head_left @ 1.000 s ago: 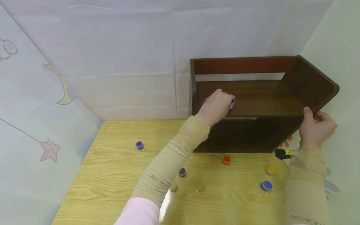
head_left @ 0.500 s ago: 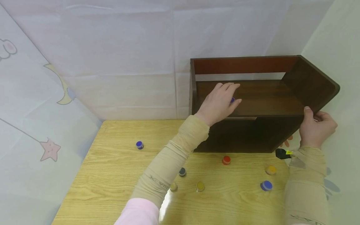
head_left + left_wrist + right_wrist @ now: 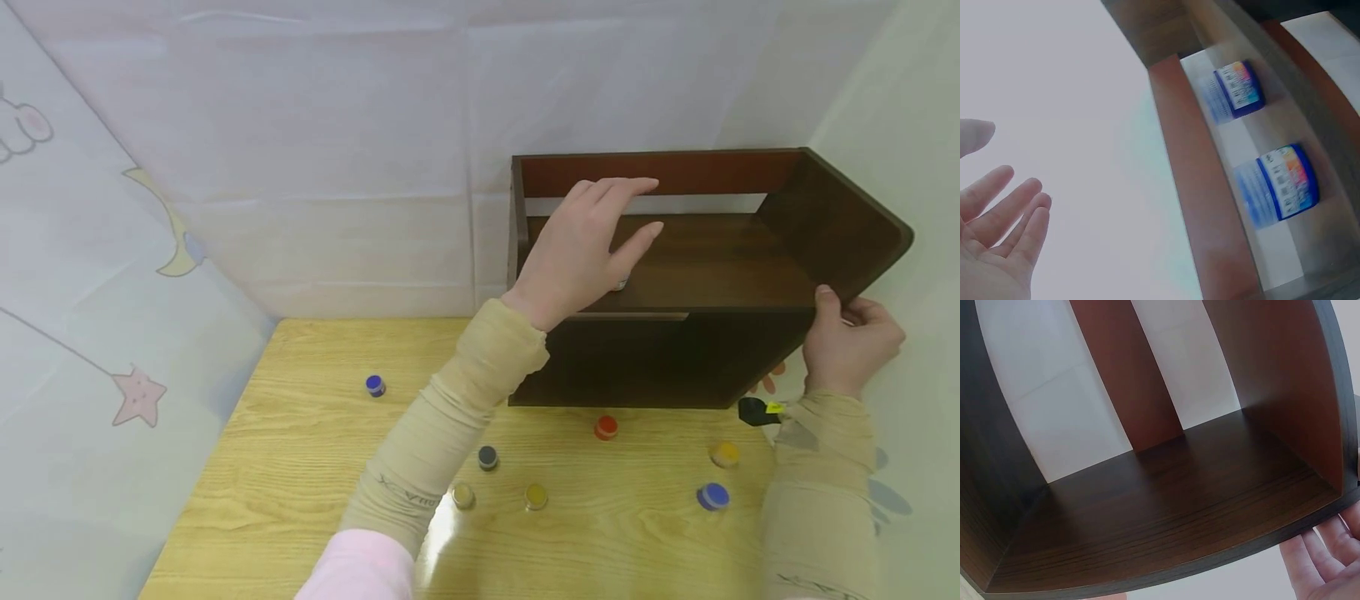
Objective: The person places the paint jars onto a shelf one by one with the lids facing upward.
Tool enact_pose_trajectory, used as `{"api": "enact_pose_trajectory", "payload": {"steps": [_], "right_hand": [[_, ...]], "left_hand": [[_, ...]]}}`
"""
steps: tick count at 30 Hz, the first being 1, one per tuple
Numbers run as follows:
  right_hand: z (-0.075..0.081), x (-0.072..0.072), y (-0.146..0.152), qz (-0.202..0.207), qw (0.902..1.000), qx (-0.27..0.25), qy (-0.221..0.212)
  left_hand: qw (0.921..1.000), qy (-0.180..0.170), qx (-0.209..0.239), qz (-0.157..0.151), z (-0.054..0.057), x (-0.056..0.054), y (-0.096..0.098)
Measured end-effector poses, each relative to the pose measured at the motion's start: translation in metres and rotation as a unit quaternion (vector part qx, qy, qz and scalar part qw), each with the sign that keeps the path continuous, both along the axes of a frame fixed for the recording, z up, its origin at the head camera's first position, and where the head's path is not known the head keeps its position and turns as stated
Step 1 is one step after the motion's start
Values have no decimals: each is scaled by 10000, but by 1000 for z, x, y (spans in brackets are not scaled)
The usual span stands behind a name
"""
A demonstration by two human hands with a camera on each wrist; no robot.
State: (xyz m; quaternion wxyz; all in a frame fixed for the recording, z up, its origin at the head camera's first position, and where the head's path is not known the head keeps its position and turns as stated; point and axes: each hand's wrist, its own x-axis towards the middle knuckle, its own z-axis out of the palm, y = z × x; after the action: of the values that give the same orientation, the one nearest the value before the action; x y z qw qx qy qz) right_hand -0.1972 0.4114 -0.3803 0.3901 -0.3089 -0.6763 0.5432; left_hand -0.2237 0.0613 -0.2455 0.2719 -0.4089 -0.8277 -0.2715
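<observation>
My left hand [image 3: 573,250] is raised over the top board of a dark brown wooden shelf unit [image 3: 712,258], thumb and fingers spread apart with nothing between them. Just below its thumb, a sliver of a small jar [image 3: 621,285] shows on that board, mostly hidden by the hand. The left wrist view has two blue-lidded jars with colourful labels, an upper jar [image 3: 1239,89] and a lower jar [image 3: 1285,184], side by side inside the unit. My right hand [image 3: 849,346] grips the unit's front right edge, thumb on the board. Its fingers [image 3: 1310,553] lie against the outside.
On the wooden table [image 3: 300,500] stand several small jars: a blue one [image 3: 376,385] at left, a grey [image 3: 487,457], a yellow [image 3: 536,497], a red [image 3: 606,427], an orange [image 3: 725,454] and another blue [image 3: 712,497]. Walls [image 3: 337,125] enclose the back and sides.
My left hand has let go of the small jar on the top board, opened its fingers and lifted up and away. The right hand keeps its grip on the unit's edge.
</observation>
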Motion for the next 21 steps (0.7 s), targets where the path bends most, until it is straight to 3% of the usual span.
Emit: {"api": "enact_pose_trajectory", "payload": {"steps": [7,12,21], "right_hand": [[-2,1,4,-12,10000,18,17],[-3,0,5,-15,10000,17,-35],[0,-2,-2,38,9999,-78,-61]], "left_hand": [[9992,33,370,-113,7,3,-9],[9965,317,740,-231,6,2,-19],[9827,900,1583,-340,6,-8,-52]]}}
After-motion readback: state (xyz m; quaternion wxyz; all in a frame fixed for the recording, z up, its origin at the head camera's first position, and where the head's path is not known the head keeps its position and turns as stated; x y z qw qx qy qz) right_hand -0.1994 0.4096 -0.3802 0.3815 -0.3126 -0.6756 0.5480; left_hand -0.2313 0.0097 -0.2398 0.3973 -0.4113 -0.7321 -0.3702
